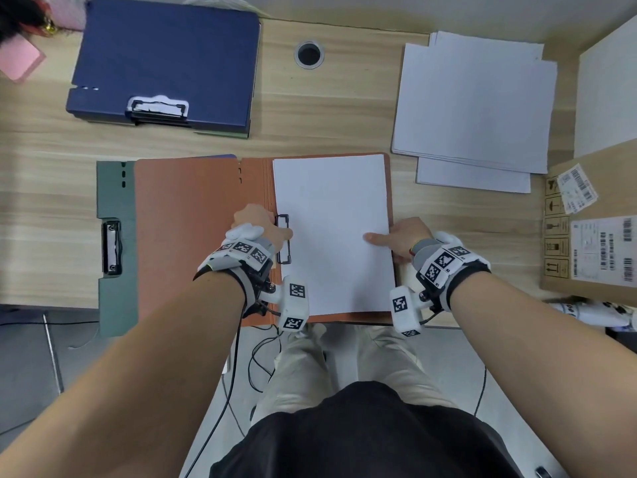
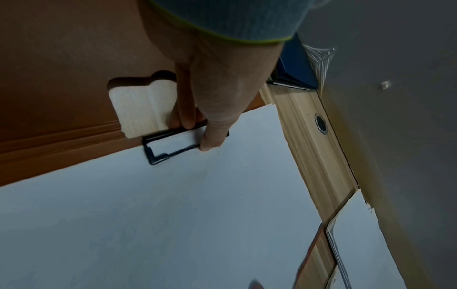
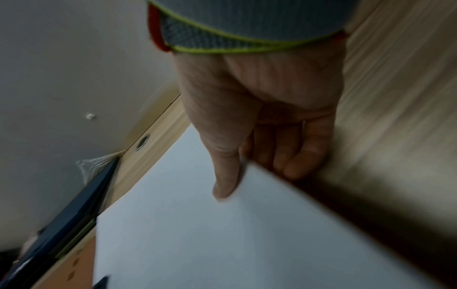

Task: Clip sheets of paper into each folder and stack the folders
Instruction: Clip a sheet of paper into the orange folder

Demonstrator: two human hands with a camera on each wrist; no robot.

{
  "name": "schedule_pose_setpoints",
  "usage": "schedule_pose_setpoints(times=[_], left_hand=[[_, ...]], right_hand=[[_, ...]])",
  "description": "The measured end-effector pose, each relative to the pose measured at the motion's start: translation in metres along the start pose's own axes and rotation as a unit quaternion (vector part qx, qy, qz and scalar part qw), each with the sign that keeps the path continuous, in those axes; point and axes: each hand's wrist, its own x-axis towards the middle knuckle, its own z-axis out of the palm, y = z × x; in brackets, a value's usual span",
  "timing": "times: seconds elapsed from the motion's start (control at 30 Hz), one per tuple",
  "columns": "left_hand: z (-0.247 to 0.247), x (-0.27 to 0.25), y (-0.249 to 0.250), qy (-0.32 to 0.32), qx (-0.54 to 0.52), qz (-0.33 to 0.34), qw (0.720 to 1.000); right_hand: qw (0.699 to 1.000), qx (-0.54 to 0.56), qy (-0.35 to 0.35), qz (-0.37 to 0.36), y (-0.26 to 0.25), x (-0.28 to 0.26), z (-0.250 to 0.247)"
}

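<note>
An orange folder (image 1: pixel 193 236) lies open at the table's near edge. White sheets of paper (image 1: pixel 334 219) cover its right half. My left hand (image 1: pixel 275 232) pinches the folder's black clip (image 1: pixel 283 257) at the sheets' left edge. In the left wrist view the thumb of my left hand (image 2: pixel 197 135) is on the clip (image 2: pixel 158 154) over the paper (image 2: pixel 173 215), with fingers behind it. My right hand (image 1: pixel 386 241) holds the sheets' right edge. There the thumb of my right hand (image 3: pixel 259 176) lies on the paper (image 3: pixel 222 244) and the fingers curl beneath.
A green folder (image 1: pixel 113 270) with its own clip sticks out from under the orange one on the left. Closed blue folders (image 1: pixel 165 60) are stacked at the back left. Loose paper (image 1: pixel 472 105) lies back right, a cardboard box (image 1: pixel 593 236) stands right, and a cable hole (image 1: pixel 309 54) is behind.
</note>
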Motion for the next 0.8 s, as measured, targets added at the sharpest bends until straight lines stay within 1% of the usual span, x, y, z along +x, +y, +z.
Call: schedule_pose_setpoints(times=[0.1,0.17,0.23,0.3,0.37,0.4,0.47,0.53,0.57,0.63,0.7,0.8], left_hand=[[-0.003,-0.001,0.001,-0.008,0.000,0.003,1.000],[-0.005,-0.002,0.000,-0.013,0.002,0.005,1.000],[-0.006,-0.005,-0.003,-0.028,0.019,0.015,0.999],[-0.012,-0.009,-0.006,-0.027,0.003,0.018,0.999],[-0.019,-0.010,-0.014,-0.011,-0.023,0.010,1.000],[-0.022,-0.008,-0.023,0.010,-0.037,0.000,0.999],[-0.031,0.001,-0.041,0.079,-0.046,-0.033,0.995],[-0.034,0.023,-0.069,0.114,-0.031,-0.077,0.990],[-0.035,0.036,-0.087,0.112,-0.013,-0.104,0.988],[-0.052,0.026,-0.107,0.100,0.021,-0.152,0.983],[-0.065,0.014,-0.119,0.089,0.046,-0.160,0.982],[-0.071,0.017,-0.139,0.093,0.043,-0.161,0.982]], right_hand=[[0.995,0.081,-0.008,0.053,0.018,-0.004,-0.016],[0.996,0.060,-0.010,0.071,0.026,-0.008,-0.027],[0.998,0.036,-0.004,0.053,0.021,-0.015,-0.036],[0.999,0.043,0.021,-0.008,0.000,-0.020,-0.039],[0.995,-0.005,0.050,-0.087,-0.035,-0.026,-0.035],[0.990,-0.037,0.056,-0.128,-0.055,-0.032,-0.028],[0.974,-0.095,0.056,-0.198,-0.095,-0.041,-0.009],[0.962,-0.143,0.045,-0.229,-0.127,-0.047,0.015],[0.958,-0.172,0.033,-0.229,-0.138,-0.049,0.029],[0.942,-0.264,0.011,-0.205,-0.150,-0.047,0.058],[0.928,-0.329,0.014,-0.177,-0.150,-0.044,0.074],[0.921,-0.355,0.016,-0.159,-0.149,-0.044,0.084]])
